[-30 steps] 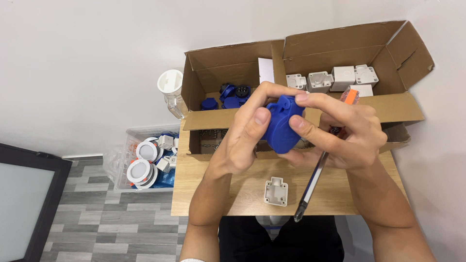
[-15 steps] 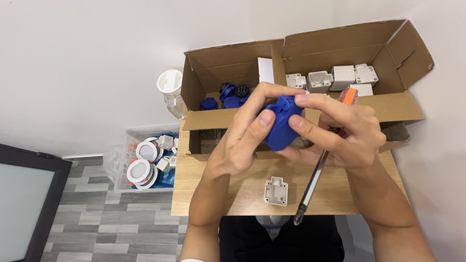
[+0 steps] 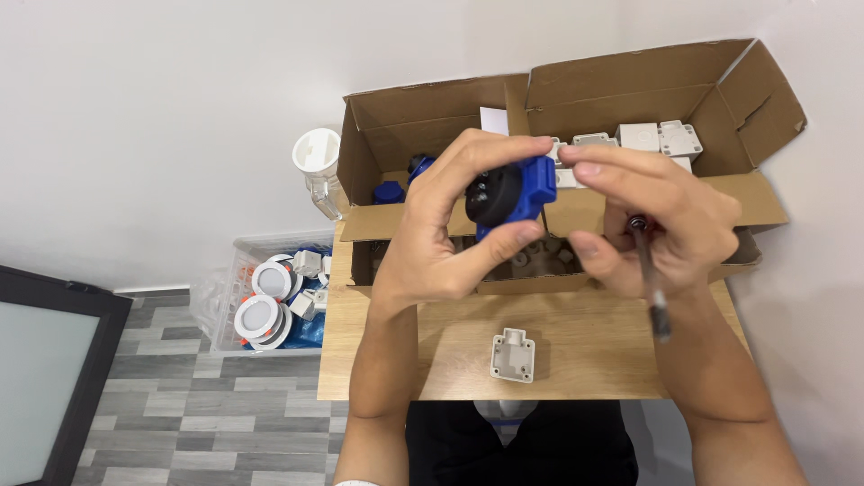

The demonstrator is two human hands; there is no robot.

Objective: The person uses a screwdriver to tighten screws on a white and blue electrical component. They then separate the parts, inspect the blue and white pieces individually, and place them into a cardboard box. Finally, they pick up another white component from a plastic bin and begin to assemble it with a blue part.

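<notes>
Blue plug part (image 3: 511, 193) rotated: its black round face now points at the camera, where before only the blue body showed. Left hand (image 3: 445, 234) regripped, thumb under, fingers over the top. Screwdriver (image 3: 650, 274) in right hand (image 3: 661, 220) swung; orange handle now hidden, dark shaft pointing down.

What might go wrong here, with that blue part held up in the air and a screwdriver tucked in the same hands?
The blue part is pinched by fingertips of the left hand and right hand above the table; a slip would likely drop it into the cardboard box or onto the white piece. The screwdriver hangs loosely from the right hand and may slide out.
</notes>
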